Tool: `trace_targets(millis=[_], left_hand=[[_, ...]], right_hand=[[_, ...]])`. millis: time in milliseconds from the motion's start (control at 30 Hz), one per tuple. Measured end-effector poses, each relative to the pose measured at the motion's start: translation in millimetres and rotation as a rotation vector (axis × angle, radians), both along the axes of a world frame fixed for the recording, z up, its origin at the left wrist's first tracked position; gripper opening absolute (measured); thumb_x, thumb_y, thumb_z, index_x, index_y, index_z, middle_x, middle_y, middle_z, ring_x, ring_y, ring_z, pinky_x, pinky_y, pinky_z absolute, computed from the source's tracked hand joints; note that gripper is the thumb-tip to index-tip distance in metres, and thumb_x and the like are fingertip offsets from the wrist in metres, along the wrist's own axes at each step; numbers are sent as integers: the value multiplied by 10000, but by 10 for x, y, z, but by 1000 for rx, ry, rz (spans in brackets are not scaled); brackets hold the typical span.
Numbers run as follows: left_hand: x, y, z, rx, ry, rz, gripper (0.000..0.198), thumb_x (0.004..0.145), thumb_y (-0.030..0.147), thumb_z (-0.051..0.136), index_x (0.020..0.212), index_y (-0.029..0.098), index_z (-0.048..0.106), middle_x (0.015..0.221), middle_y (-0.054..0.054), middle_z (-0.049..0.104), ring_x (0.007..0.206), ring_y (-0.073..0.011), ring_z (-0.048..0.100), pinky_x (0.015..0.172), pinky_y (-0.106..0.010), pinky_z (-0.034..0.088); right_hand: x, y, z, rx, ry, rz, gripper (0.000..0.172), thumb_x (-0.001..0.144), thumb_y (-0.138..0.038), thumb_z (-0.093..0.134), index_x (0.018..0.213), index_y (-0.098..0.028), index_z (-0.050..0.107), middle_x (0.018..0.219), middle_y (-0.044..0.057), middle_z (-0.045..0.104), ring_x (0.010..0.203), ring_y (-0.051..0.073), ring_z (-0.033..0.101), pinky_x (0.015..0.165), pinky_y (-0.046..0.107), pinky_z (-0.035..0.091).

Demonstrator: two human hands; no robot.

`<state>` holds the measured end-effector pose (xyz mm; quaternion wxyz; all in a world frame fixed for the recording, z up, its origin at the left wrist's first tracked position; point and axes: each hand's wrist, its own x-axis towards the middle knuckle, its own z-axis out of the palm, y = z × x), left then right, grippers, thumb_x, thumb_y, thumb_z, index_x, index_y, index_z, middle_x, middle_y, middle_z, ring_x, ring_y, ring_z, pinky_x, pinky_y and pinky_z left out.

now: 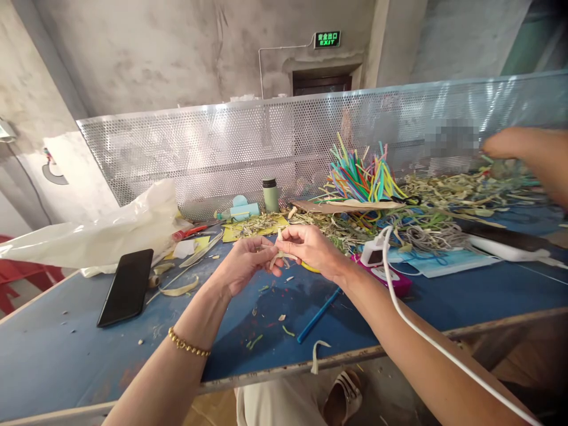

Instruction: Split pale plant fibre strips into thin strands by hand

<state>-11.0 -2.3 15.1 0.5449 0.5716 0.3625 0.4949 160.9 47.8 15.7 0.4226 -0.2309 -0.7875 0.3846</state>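
My left hand (243, 264) and my right hand (316, 251) meet over the blue table, fingers pinched together on a pale strip of dried husk (280, 255). One end of the strip sticks up between the fingertips; the rest is partly hidden by them. Just under my right hand a yellow curved piece (309, 268) shows, and I cannot tell whether it is held. Beneath my right forearm lies a blue stick (318, 316). Small husk scraps (283, 318) are scattered below my hands, and a curled husk strip (318, 355) hangs at the table's front edge.
A black phone (126, 288) and plastic bag (128, 222) are at left. Behind my hands stand a green bottle (270, 195) and colourful pipe cleaners (364, 174). A white cable (402, 307) crosses my right forearm. Another person's arm (528, 154) reaches over husks at right.
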Motion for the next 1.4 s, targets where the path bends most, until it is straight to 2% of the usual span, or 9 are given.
trace_targets(millis=[167, 367, 600, 800, 933, 1033, 1200, 1400], left_hand=[[-22, 47, -34, 58, -62, 134, 212, 721, 244, 749, 746, 117, 581, 657, -61, 688, 536, -132, 621, 593, -258, 448], [-29, 58, -30, 49, -104, 163, 173, 716, 215, 729, 733, 117, 587, 632, -52, 669, 510, -120, 586, 571, -252, 430], [-34, 58, -15, 48, -141, 186, 184, 704, 219, 741, 712, 129, 581, 553, -2, 593, 459, -67, 470, 505, -208, 353], [-30, 48, -10, 60, -127, 192, 217, 693, 239, 754, 699, 141, 561, 510, 24, 546, 439, -51, 406, 483, -201, 299], [-3, 56, -31, 93, -108, 199, 214, 702, 253, 751, 723, 140, 570, 516, 22, 553, 447, -53, 406, 487, -204, 289], [28, 54, -43, 125, -84, 196, 218, 706, 260, 751, 720, 138, 572, 528, 18, 556, 460, -55, 414, 491, -204, 289], [64, 33, -31, 134, -52, 185, 226, 712, 281, 740, 675, 136, 570, 496, 27, 506, 450, -54, 376, 475, -210, 253], [69, 22, -13, 124, -23, 244, 271, 696, 330, 747, 615, 124, 591, 466, 48, 414, 443, -44, 292, 463, -219, 190]], right_hand=[[5, 23, -10, 107, -129, -191, 316, 854, -421, 599, 736, -136, 664, 534, -2, 563, 479, 98, 493, 472, 224, 344], [-15, 17, -8, 164, -172, -200, 172, 812, -258, 599, 689, -145, 640, 565, 2, 596, 496, 101, 535, 494, 218, 380], [-7, 39, -33, 98, -109, -185, 185, 822, -285, 589, 691, -154, 597, 582, -2, 606, 453, 89, 534, 467, 213, 391], [-13, 4, -6, 53, -99, -227, 180, 825, -281, 589, 703, -149, 585, 588, -4, 592, 449, 76, 529, 442, 194, 391], [-54, -29, -2, -149, -24, -106, 210, 850, -308, 554, 724, -142, 579, 631, 4, 591, 424, 61, 487, 388, 186, 370], [-103, -46, -19, -251, 71, -42, 257, 834, -341, 590, 669, -149, 541, 574, -28, 529, 367, 40, 410, 351, 187, 324], [-164, -72, -40, -253, 191, -101, 230, 765, -320, 671, 670, -167, 529, 531, -58, 492, 347, 36, 376, 319, 184, 275], [-179, -99, -44, -221, 235, -106, 197, 788, -337, 642, 718, -174, 557, 519, -64, 501, 324, 41, 381, 310, 188, 288]])
